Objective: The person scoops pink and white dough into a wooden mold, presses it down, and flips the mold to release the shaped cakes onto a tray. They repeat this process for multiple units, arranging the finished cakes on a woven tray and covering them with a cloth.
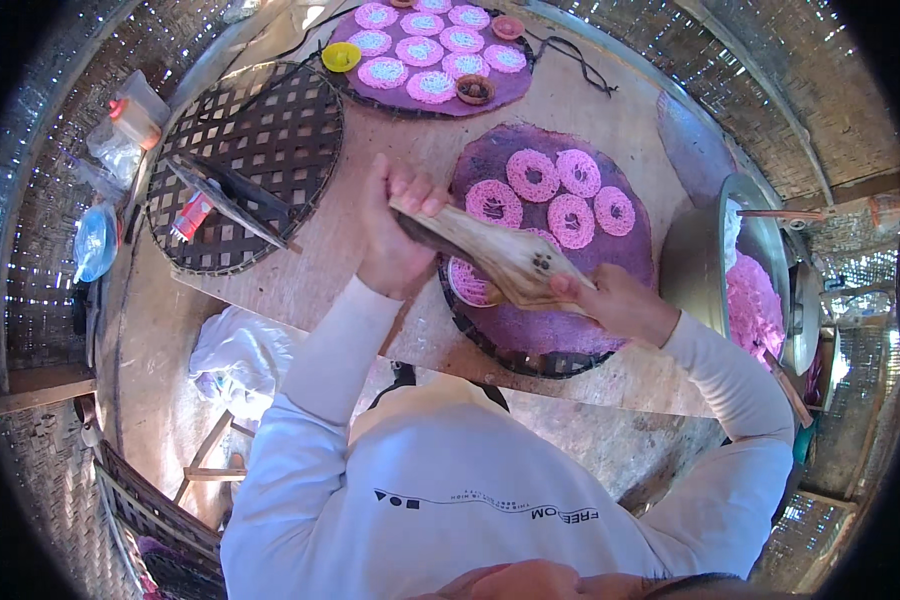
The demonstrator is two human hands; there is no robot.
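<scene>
Left hand [395, 225] fingers closed round one end of wooden press [490, 255]; right hand [615, 300] fingers grip other end. Press held just above round tray [530, 350] on counter [390, 160], over pink noodle rings [570, 200]. Second tray [500, 95] of rings farther back; empty woven tray [240, 170] left; metal bowl [695, 265] right.

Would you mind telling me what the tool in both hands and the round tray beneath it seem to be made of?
The press tool looks like bare, unvarnished wood: pale tan, with visible grain and a dark knot-like mark. The round tray under the pink noodle rings appears to be woven bamboo or cane strips, judging by its dark latticed rim; a purple cloth-like sheet covers most of it.
</scene>
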